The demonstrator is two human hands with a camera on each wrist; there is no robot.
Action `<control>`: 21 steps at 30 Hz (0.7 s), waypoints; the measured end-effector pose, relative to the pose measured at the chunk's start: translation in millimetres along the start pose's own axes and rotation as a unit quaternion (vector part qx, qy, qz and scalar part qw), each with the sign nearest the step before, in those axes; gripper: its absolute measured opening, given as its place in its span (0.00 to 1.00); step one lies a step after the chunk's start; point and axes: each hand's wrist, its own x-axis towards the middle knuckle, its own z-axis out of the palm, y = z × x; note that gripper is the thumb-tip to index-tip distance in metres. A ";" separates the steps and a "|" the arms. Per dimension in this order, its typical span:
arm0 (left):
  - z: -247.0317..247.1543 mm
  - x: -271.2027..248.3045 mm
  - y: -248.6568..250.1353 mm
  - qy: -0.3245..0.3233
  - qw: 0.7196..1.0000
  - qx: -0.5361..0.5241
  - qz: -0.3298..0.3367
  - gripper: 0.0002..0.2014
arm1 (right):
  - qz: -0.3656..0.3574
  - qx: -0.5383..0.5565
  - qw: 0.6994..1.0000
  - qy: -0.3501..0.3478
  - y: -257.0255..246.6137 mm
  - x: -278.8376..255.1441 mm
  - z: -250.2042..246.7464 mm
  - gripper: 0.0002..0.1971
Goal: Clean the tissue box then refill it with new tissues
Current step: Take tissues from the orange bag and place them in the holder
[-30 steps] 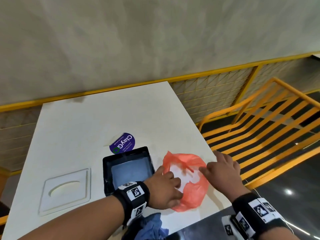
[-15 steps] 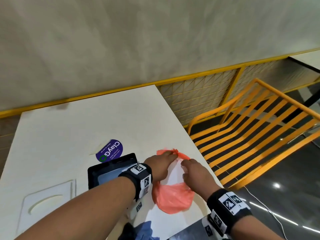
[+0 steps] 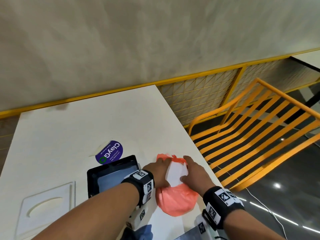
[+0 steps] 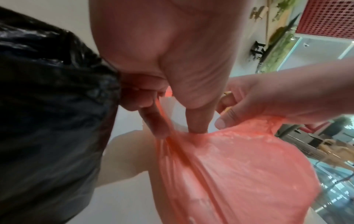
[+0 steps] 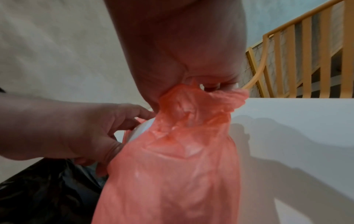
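Note:
A thin orange-red plastic bag (image 3: pixel 176 200) lies near the table's right front edge, its mouth pulled apart over a white stack of tissues (image 3: pixel 176 174). My left hand (image 3: pixel 160 170) pinches the bag's left rim (image 4: pixel 166 131). On the other side my right hand (image 3: pixel 194 172) pinches the right rim (image 5: pixel 193 97). Just left of the bag sits the black tissue box (image 3: pixel 112 172), open at the top. Its white lid (image 3: pixel 46 207) with an oval slot lies flat at the front left.
A purple round sticker (image 3: pixel 109 152) is on the white table (image 3: pixel 86 127) behind the box. Black plastic (image 4: pixel 47 121) and blue cloth (image 3: pixel 145 231) sit at the front edge. An orange slatted bench (image 3: pixel 251 129) stands right of the table.
Both hands moved from flat on the bag up to its mouth and pulled the rim apart, exposing the white tissues. The head view has shifted right.

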 end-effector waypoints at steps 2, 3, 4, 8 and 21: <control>-1.7 0.7 2.5 0.004 1.000 0.010 0.010 0.56 | -0.021 -0.005 1.000 0.020 -0.8 -1.0 0.6 0.39; -3.8 1.4 3.4 0.005 1.000 0.005 0.014 0.58 | -0.030 -0.008 0.999 0.026 -0.9 -1.6 1.0 0.39; -6.7 2.0 4.1 0.005 1.000 -0.010 0.017 0.58 | -0.038 -0.003 0.999 0.028 -0.8 -2.5 1.5 0.39; -14.2 3.8 7.2 0.022 0.999 -0.039 0.020 0.46 | -0.058 0.020 0.998 0.028 4.5 -7.5 5.0 0.40; -21.4 -20.5 21.9 0.144 0.980 0.100 0.090 0.16 | -0.073 0.067 0.995 0.015 18.3 -17.8 -13.7 0.48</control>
